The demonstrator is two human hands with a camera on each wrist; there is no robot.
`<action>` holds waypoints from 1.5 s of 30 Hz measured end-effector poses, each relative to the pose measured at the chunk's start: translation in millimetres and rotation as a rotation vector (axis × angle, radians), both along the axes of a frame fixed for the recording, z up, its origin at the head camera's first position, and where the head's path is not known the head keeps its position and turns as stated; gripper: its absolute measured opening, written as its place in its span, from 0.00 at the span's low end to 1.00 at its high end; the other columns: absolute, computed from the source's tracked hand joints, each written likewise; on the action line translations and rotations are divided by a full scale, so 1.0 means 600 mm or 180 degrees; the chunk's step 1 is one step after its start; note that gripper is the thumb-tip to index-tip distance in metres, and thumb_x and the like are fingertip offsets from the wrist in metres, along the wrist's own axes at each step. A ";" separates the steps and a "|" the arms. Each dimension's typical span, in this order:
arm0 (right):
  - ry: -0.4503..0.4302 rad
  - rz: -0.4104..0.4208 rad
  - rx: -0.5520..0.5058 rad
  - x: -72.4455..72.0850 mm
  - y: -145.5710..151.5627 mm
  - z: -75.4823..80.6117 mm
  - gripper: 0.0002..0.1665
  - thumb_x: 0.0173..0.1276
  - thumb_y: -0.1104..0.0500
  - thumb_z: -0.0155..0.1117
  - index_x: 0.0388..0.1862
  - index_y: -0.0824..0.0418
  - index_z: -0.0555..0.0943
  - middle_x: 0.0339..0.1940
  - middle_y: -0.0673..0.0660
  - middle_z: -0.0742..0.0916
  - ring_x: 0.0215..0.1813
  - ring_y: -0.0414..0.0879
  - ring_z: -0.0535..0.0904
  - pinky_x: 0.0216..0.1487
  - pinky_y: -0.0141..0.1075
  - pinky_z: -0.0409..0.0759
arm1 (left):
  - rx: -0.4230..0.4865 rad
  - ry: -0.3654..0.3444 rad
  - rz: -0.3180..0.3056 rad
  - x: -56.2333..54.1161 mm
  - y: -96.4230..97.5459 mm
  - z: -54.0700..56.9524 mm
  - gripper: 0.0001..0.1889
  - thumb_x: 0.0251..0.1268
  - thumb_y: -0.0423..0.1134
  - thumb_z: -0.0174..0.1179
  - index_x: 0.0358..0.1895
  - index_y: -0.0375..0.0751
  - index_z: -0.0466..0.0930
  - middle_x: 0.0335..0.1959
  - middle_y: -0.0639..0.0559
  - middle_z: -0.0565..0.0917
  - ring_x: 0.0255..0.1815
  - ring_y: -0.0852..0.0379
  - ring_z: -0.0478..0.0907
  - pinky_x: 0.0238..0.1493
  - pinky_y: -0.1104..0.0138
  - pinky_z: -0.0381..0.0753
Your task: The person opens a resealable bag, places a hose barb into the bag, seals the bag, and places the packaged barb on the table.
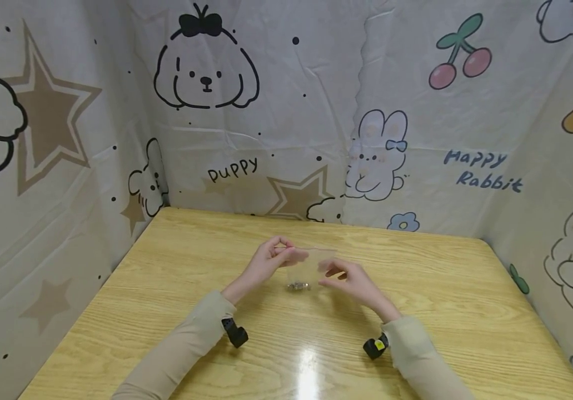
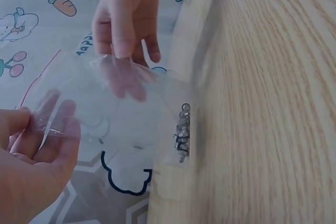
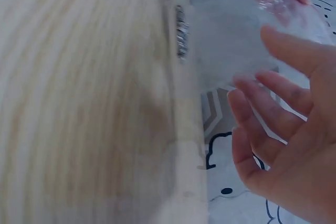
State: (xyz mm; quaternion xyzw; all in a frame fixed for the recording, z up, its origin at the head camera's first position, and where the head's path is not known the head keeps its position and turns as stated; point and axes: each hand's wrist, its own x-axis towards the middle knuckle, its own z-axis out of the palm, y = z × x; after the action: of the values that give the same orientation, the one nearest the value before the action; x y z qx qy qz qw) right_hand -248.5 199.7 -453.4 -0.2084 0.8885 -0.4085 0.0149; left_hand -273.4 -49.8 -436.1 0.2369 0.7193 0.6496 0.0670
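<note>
A clear plastic zip bag (image 1: 311,272) hangs upright above the table, a thin red line along its top edge. Small silvery bead-like pieces (image 2: 182,132) lie gathered at its bottom; their exact kind is hard to tell. My left hand (image 1: 266,264) pinches the bag's upper left part between thumb and fingers, with some fingers showing through the plastic. On the other side, my right hand (image 1: 353,280) has its fingers at the bag's right edge, some of them behind the film. In the right wrist view, the thumb of that right hand (image 3: 294,124) stands apart from the fingers.
A light wood-grain table (image 1: 196,344) lies beneath both hands. Cloth walls (image 1: 286,111) printed with cartoon animals and stars stand at the back and both sides. A black camera is strapped on each wrist, over or beside the beige sleeves (image 1: 176,344).
</note>
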 end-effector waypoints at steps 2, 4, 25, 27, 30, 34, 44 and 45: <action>0.0035 -0.0044 -0.0007 0.001 -0.002 -0.003 0.13 0.68 0.54 0.67 0.49 0.56 0.85 0.48 0.55 0.90 0.48 0.46 0.85 0.48 0.35 0.82 | 0.0014 -0.0040 0.0016 0.001 0.000 0.005 0.09 0.78 0.32 0.48 0.50 0.26 0.69 0.54 0.25 0.81 0.57 0.34 0.81 0.56 0.58 0.85; 0.0112 -0.0131 -0.0017 0.001 -0.004 -0.005 0.09 0.69 0.55 0.67 0.44 0.56 0.87 0.44 0.54 0.90 0.45 0.43 0.84 0.46 0.32 0.82 | 0.0035 -0.0075 0.0036 0.003 0.001 0.009 0.10 0.78 0.33 0.48 0.50 0.27 0.68 0.55 0.24 0.80 0.57 0.34 0.81 0.56 0.56 0.84; -0.0110 -0.0225 -0.0540 0.008 0.007 -0.011 0.15 0.69 0.53 0.67 0.50 0.58 0.86 0.50 0.59 0.90 0.46 0.42 0.86 0.47 0.27 0.83 | 0.0462 -0.0227 -0.0083 0.003 -0.006 0.015 0.10 0.80 0.36 0.45 0.50 0.30 0.66 0.58 0.28 0.80 0.60 0.37 0.80 0.62 0.55 0.81; -0.0057 -0.0232 -0.0570 0.008 0.005 -0.013 0.13 0.69 0.54 0.67 0.48 0.58 0.86 0.48 0.58 0.90 0.44 0.38 0.85 0.47 0.27 0.83 | 0.0430 -0.0258 -0.0072 0.003 -0.006 0.011 0.10 0.80 0.36 0.45 0.50 0.30 0.67 0.58 0.28 0.80 0.60 0.37 0.81 0.62 0.55 0.81; 0.0020 -0.0250 -0.0552 0.009 0.003 -0.017 0.10 0.70 0.55 0.66 0.45 0.58 0.87 0.45 0.58 0.90 0.41 0.33 0.84 0.45 0.27 0.83 | 0.0330 -0.0257 -0.0029 0.004 -0.006 0.007 0.11 0.80 0.36 0.46 0.51 0.30 0.68 0.57 0.29 0.81 0.59 0.39 0.81 0.61 0.56 0.81; 0.0054 -0.0222 -0.0516 0.010 0.002 -0.023 0.09 0.70 0.57 0.65 0.43 0.60 0.88 0.43 0.59 0.90 0.40 0.30 0.83 0.44 0.26 0.83 | 0.0115 -0.0285 -0.0007 0.003 -0.008 -0.001 0.16 0.77 0.37 0.52 0.58 0.30 0.72 0.56 0.32 0.83 0.59 0.44 0.82 0.62 0.58 0.82; -0.0070 -0.0146 -0.0211 0.011 0.002 -0.032 0.11 0.68 0.57 0.67 0.46 0.61 0.85 0.45 0.59 0.90 0.42 0.41 0.85 0.44 0.27 0.82 | -0.0190 -0.0269 -0.0343 -0.004 -0.020 -0.026 0.19 0.75 0.37 0.54 0.64 0.34 0.75 0.62 0.37 0.80 0.64 0.44 0.78 0.65 0.60 0.79; -0.0083 -0.0120 -0.0129 0.011 0.002 -0.033 0.12 0.67 0.57 0.68 0.46 0.62 0.85 0.45 0.59 0.89 0.42 0.43 0.85 0.44 0.26 0.82 | -0.0177 -0.0256 -0.0356 -0.004 -0.020 -0.027 0.18 0.76 0.37 0.53 0.62 0.33 0.76 0.62 0.36 0.80 0.64 0.43 0.78 0.65 0.60 0.79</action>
State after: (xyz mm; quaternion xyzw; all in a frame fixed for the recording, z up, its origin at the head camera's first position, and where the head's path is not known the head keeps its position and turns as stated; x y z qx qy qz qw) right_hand -241.7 200.9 -473.2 -0.1866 0.8835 -0.4294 0.0145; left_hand -276.1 -61.7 -452.4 0.2486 0.7194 0.6336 0.1386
